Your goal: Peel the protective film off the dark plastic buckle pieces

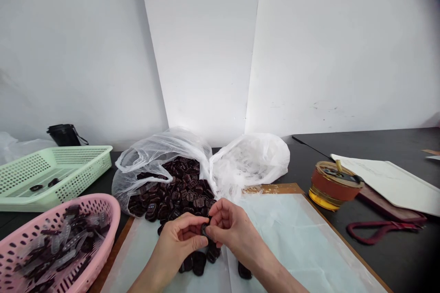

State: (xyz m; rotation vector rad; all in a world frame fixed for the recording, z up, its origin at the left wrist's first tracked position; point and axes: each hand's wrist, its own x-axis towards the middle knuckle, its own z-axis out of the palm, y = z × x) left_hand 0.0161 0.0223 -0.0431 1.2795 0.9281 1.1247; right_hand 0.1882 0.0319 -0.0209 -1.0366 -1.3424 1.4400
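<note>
My left hand (180, 241) and my right hand (231, 230) meet over the pale sheet (285, 238), fingertips pinched together. Between them is a small dark plastic piece (206, 226), mostly covered by the fingers. Just beyond the hands, a heap of similar dark brown, glossy pieces (185, 187) spills from a clear plastic bag (137, 155). Several loose pieces (198, 263) lie on the sheet below my fingers, and one more dark piece (244, 270) is partly behind my right wrist.
At left stand a pink basket (115, 224) of dark and clear plastic parts and a green basket (103, 158) with a few pieces. A second bag (261, 155) holds whitish clear bits. On the right are an amber round container (333, 185), red-handled scissors (369, 233) and a notebook (395, 181).
</note>
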